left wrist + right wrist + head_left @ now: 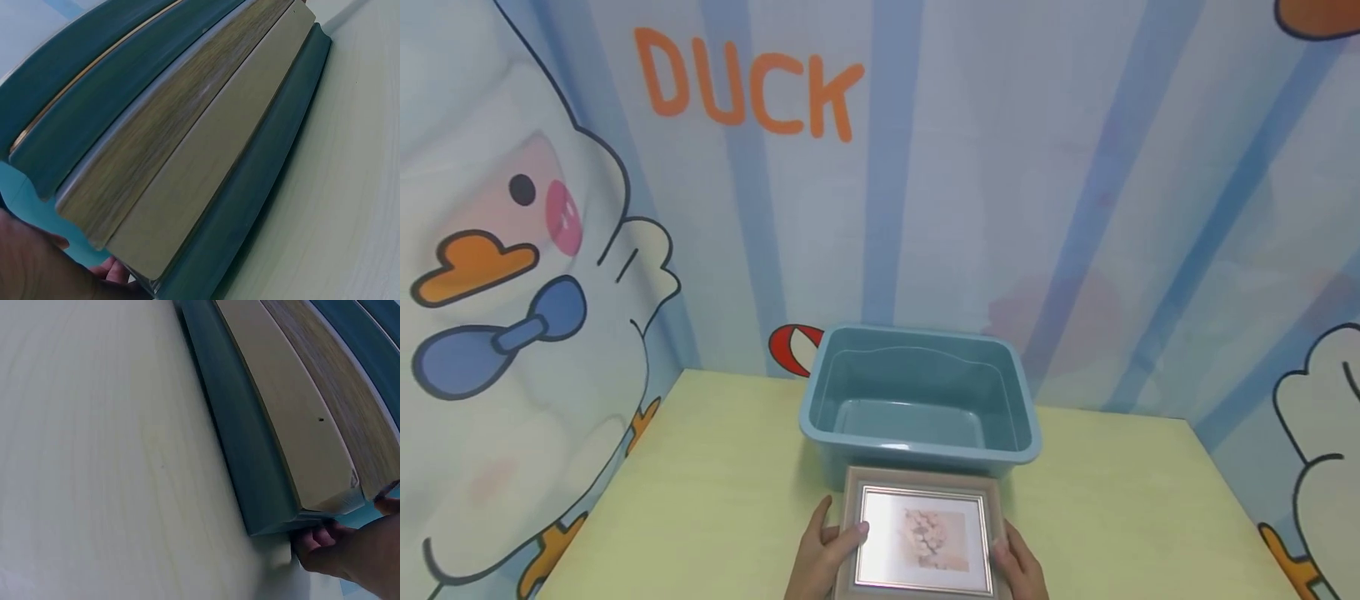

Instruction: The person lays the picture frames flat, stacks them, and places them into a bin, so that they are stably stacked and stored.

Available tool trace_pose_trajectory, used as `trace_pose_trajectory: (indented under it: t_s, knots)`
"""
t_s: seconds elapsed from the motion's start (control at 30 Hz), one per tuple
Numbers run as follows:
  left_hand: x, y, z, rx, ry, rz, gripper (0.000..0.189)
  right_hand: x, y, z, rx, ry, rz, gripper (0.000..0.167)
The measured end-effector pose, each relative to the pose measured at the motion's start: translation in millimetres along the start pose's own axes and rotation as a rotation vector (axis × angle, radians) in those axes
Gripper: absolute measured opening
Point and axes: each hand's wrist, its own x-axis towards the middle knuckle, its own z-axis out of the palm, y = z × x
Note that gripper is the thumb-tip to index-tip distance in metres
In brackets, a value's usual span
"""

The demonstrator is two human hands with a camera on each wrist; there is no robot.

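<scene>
A stack of picture frames (925,479) lies before me; the top one has a taupe border, a silver inner edge and a flower picture. Seen from the side in the left wrist view, the stack (187,156) has several teal, wood-brown and beige layers. My left hand (823,554) grips its left side, thumb on the top frame. On the right side, my right hand (1021,567) holds it too, with fingers curled low against the stack (294,425) in the right wrist view. Whether the bottom layer touches the table cannot be told.
A blue-grey plastic basin (917,450) stands just behind the stack, with nothing seen inside. It sits on a pale yellow table (722,475). A cloth backdrop (970,167) with stripes, ducks and the word DUCK hangs behind and at the sides.
</scene>
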Motion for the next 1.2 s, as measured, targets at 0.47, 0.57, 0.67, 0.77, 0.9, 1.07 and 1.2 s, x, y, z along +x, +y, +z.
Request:
trace_pose_trajectory:
  t_s: [0.47, 0.57, 0.67, 0.77, 0.9, 1.07, 1.2]
  knots:
    - [-0.5, 3.9, -1.2, 0.052, 0.001, 0.003, 0.09, 4.0, -7.4, 3.7, -0.005, 0.008, 0.003, 0.082]
    - [0.3, 2.0, -2.0, 0.032, -0.023, -0.021, 0.087, 3.9, -7.6, 3.4, 0.011, -0.014, -0.009, 0.085]
    - [0.6, 0.6, -3.2, 0.004, -0.041, -0.016, 0.087, 3.6, -6.3, 2.1, 0.009, -0.057, -0.032, 0.087]
    - [-0.7, 0.0, -3.8, 0.003, -0.035, 0.0, 0.09, 2.8, -4.9, 0.4, 0.018, -0.1, -0.028, 0.087]
    - [-3.0, 1.2, -2.5, -0.01, -0.038, 0.006, 0.095, -0.8, -0.8, -1.0, 0.012, -0.14, -0.064, 0.08]
    - [-5.6, 0.1, -2.0, -0.023, -0.092, 0.036, 0.092, -1.5, 0.2, -3.8, 0.039, -0.208, -0.081, 0.074]
    - [-6.6, -2.6, -3.5, 0.006, -0.132, 0.087, 0.088, -0.2, 0.0, -7.3, 0.069, -0.282, -0.079, 0.07]
